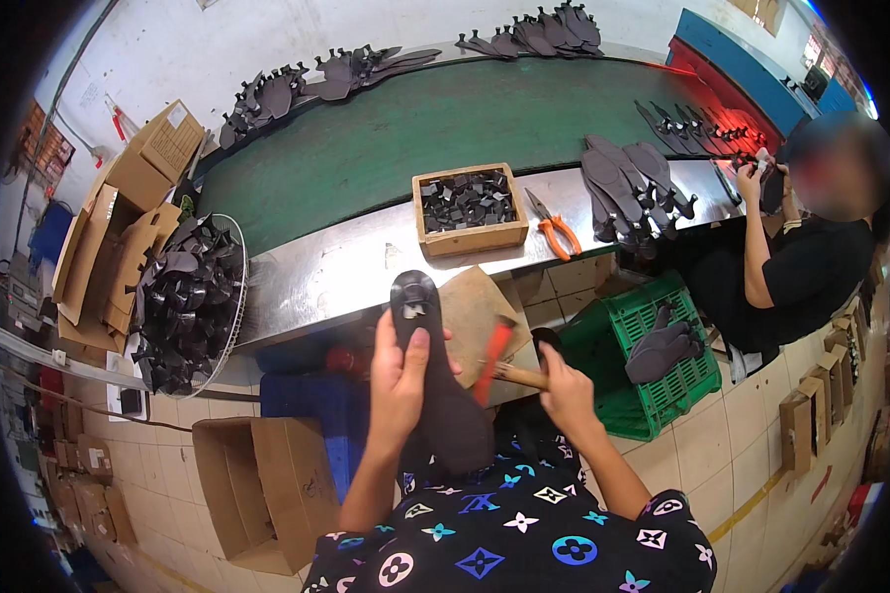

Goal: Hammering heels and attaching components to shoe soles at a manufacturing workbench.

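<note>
My left hand (399, 371) is closed around a dark grey shoe sole (455, 425), whose black heel end points away from me. In my right hand (567, 390) is a hammer (521, 376) by its wooden handle; its red head is smeared by motion. The hammer head is to the right of the sole, apart from it, over a tan board (470, 301). On the metal ledge beyond stand a wooden box (475, 242) of small black pieces and orange-handled pliers (557, 229). Several heeled soles (613, 183) lie right of the pliers.
A green belt (386, 148) runs behind the ledge, with more soles (336, 74) along its far side. At left, a wire basket (239, 296) holds black heels. A green crate (618, 405) stands at right, near a seated co-worker (811, 257). An open cardboard box (302, 474) sits lower left.
</note>
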A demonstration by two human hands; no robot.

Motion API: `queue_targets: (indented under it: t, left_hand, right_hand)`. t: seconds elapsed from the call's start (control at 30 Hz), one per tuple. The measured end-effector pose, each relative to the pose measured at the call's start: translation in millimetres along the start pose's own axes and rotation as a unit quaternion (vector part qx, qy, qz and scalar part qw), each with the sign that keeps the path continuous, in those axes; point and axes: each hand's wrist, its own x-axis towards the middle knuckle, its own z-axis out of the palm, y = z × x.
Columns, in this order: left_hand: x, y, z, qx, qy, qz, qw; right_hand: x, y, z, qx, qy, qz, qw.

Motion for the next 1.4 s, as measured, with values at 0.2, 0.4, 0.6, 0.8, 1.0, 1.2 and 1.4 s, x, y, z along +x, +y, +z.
queue_targets:
  t: [0.2, 0.4, 0.6, 0.8, 1.0, 1.2, 1.4]
  left_hand:
    - [31.7, -84.5, -13.8, 0.649, 0.072, 0.114, 0.749]
    - [157.2, -49.9, 5.0, 0.512, 0.023, 0.311, 0.8]
    - [272.5, -78.8, 22.3, 0.566, -0.143, 0.25, 0.772]
    - [289.6, -87.7, 13.9, 0.709, -0.13, 0.197, 0.665]
    - [249.9, -52.3, -4.5, 0.455, -0.057, 0.178, 0.871]
    - [122.6, 1.9, 20.8, 0.395, 0.002, 0.483, 0.781]
    - [27.5, 34.4, 23.8, 0.46, -0.033, 0.64, 0.614]
  right_hand:
    - [-68.7, 58.7, -25.5, 0.137, -0.009, 0.103, 0.985]
    - [-69.1, 9.5, -56.6, 0.244, 0.084, 0.176, 0.95]
    - [-32.8, -18.6, -40.2, 0.59, 0.057, 0.134, 0.794]
    - [-13.1, -9.7, -50.5, 0.503, 0.102, 0.094, 0.853]
    - [9.2, -8.0, -55.2, 0.468, 0.089, 0.068, 0.877]
    - [73.9, -61.2, -85.6, 0.571, 0.053, 0.011, 0.819]
    - [96.3, -113.3, -100.9, 0.603, -0.102, 0.032, 0.791]
